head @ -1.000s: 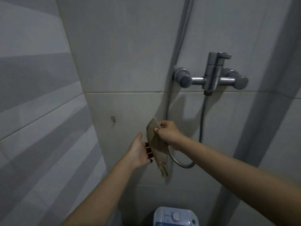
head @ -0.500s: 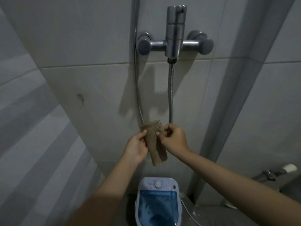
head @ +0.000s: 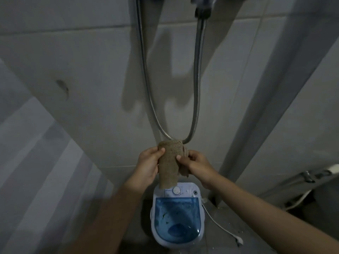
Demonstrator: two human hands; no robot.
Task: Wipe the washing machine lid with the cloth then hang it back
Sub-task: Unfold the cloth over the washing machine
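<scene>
A brown mesh cloth (head: 169, 160) is draped over the bottom loop of the metal shower hose (head: 196, 99) on the tiled wall. My left hand (head: 147, 166) pinches the cloth's left edge with thumb and fingers. My right hand (head: 196, 165) pinches its right side. Below on the floor stands a small white washing machine (head: 177, 191) with a blue see-through lid (head: 177, 219) that has dark specks on it; the cloth's lower end hangs in front of its control panel.
The shower mixer (head: 202, 8) is at the top edge. A white cord and plug (head: 236, 240) lie on the floor right of the machine. A toilet spray hose (head: 308, 176) and dark fixture sit at the far right. Tiled walls close in on the left and behind.
The view has tilted further down, bringing the whole washing machine into sight. Both hands stay on the cloth at the hose loop, now spreading it a little wider.
</scene>
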